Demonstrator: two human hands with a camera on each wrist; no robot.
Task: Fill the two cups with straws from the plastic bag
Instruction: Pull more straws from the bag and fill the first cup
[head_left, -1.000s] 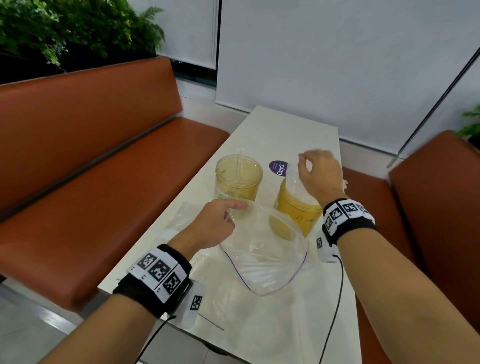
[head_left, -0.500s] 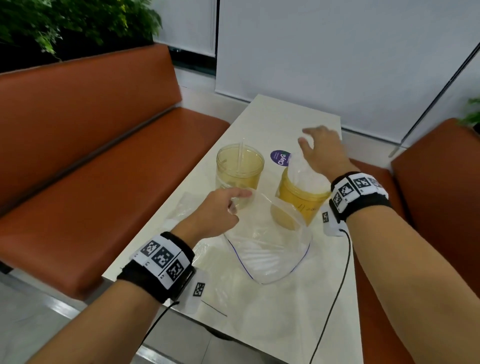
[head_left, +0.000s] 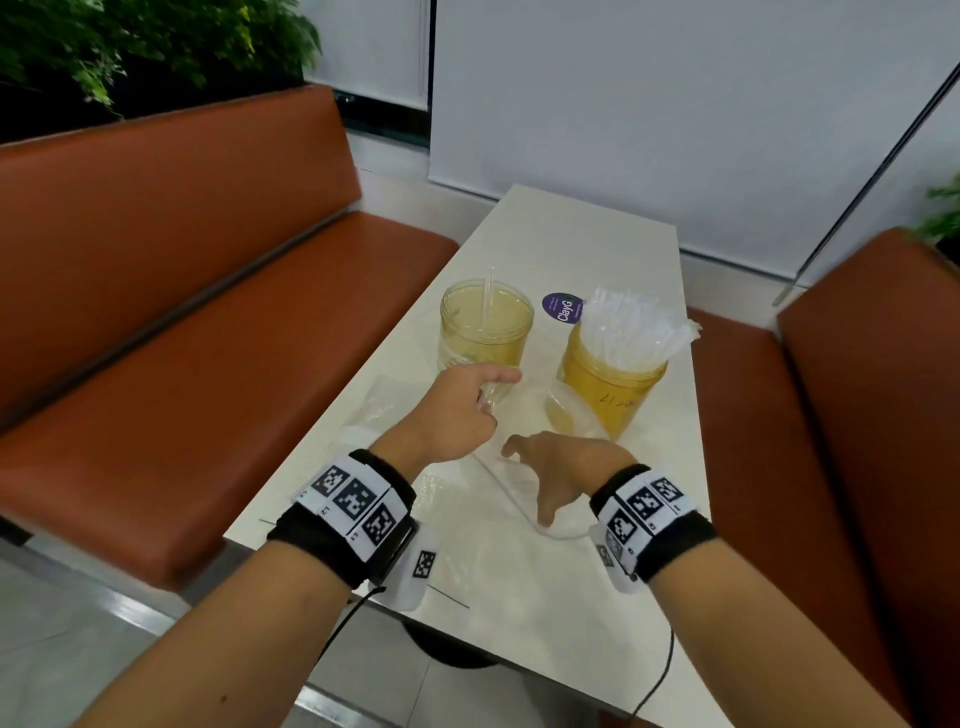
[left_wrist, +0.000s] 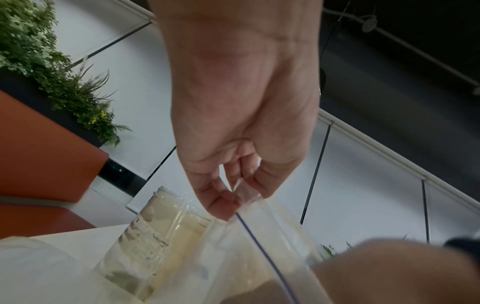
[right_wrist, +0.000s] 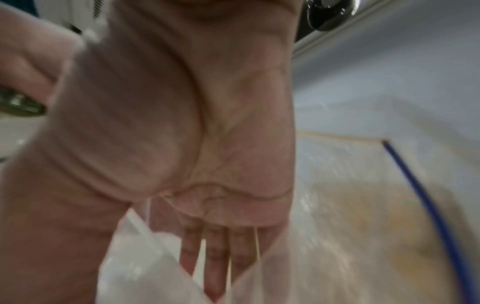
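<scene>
Two yellowish clear cups stand on the white table (head_left: 582, 239). The left cup (head_left: 485, 332) holds a single straw (head_left: 487, 304); it shows in the left wrist view as well (left_wrist: 155, 226). The right cup (head_left: 610, 389) holds a thick bundle of clear straws (head_left: 631, 327). A clear zip bag (head_left: 519, 499) with a blue seal line lies in front of the cups. My left hand (head_left: 485, 397) pinches its rim (left_wrist: 239, 203) between thumb and finger. My right hand (head_left: 550, 467) is at the bag's mouth, its straight fingers (right_wrist: 215, 257) inside the bag (right_wrist: 363, 205), holding nothing.
A purple round sticker (head_left: 562, 308) lies between the cups. Another flat clear bag (head_left: 379, 410) lies on the table left of my left hand. Orange benches flank the table, left (head_left: 208, 338) and right (head_left: 857, 415). A black cable (head_left: 660, 675) hangs from my right wrist.
My right hand has let go of the straw bundle in the right cup and come back down into the bag's mouth. My left hand keeps its pinch on the rim.
</scene>
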